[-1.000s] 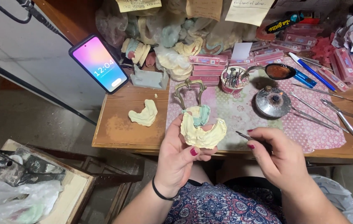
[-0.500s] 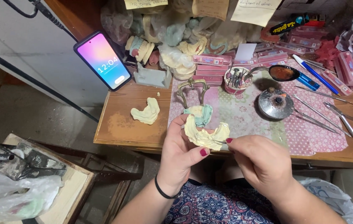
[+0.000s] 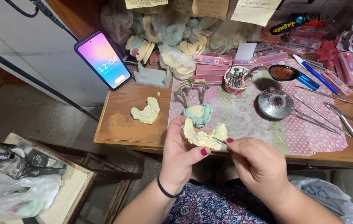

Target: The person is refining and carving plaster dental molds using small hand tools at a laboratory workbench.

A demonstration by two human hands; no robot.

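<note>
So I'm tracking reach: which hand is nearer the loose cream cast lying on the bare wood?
Left. The left hand sits just right of the loose cream cast; the right hand is farther right.

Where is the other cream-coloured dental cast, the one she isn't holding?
In the head view, the loose cream cast lies on the bare wooden desk, left of the patterned mat and just below the propped-up phone.
</note>
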